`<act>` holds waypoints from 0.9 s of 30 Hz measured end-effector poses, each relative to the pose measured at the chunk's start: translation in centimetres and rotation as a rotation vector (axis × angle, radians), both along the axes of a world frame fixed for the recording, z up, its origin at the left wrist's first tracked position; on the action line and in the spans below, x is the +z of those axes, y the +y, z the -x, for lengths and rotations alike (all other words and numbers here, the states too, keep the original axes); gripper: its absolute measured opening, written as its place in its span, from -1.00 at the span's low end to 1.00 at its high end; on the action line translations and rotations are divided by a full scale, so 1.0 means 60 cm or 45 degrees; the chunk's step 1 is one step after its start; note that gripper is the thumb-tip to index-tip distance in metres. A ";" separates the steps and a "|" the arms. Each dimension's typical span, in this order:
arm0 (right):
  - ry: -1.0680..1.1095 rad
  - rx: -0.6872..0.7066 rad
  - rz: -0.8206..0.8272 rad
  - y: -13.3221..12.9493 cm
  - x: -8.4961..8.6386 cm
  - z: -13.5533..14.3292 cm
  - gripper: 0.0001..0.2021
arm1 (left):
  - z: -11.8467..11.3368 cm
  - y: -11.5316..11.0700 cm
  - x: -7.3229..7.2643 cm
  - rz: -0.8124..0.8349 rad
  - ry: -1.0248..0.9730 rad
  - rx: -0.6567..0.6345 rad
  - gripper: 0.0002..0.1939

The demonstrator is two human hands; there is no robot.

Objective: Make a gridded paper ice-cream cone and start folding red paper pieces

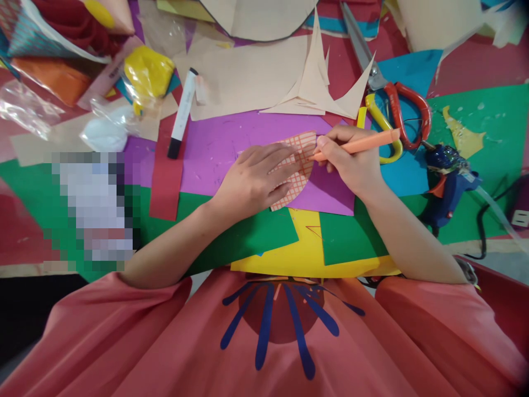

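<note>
Even light, soft shadows; edges stretched; pixelated patch (97, 207), contents unclear.

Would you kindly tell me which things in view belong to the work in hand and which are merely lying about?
In use:
orange pen, held in the right hand
grid-lined paper piece, under the left hand
purple sheet, beneath that piece

Lying about:
red-handled scissors
blue glue gun
black-capped marker
yellow packet

Red table (25, 231): overlapping green sheets (500, 121), blue sheet (407, 179), purple sheet (206, 165); yellow sheet (281, 259) at near edge.
</note>
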State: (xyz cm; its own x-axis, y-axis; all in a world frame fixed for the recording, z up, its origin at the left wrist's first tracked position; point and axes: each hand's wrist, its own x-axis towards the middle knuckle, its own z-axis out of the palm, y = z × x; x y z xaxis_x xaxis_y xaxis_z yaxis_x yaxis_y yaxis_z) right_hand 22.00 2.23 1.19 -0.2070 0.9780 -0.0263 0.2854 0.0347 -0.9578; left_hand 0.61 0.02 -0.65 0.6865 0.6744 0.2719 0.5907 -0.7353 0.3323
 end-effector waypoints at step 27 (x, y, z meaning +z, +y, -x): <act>-0.107 0.033 -0.056 -0.001 -0.002 0.001 -0.62 | -0.001 0.002 0.004 0.066 0.024 0.003 -0.68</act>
State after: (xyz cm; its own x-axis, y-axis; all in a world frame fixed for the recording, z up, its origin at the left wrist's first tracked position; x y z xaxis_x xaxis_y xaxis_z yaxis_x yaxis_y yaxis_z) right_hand 21.94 2.18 1.04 -0.2314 0.9729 -0.0015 0.3634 0.0850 -0.9277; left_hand 0.66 0.13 -0.42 0.6896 0.6888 0.2237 0.5987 -0.7160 0.3589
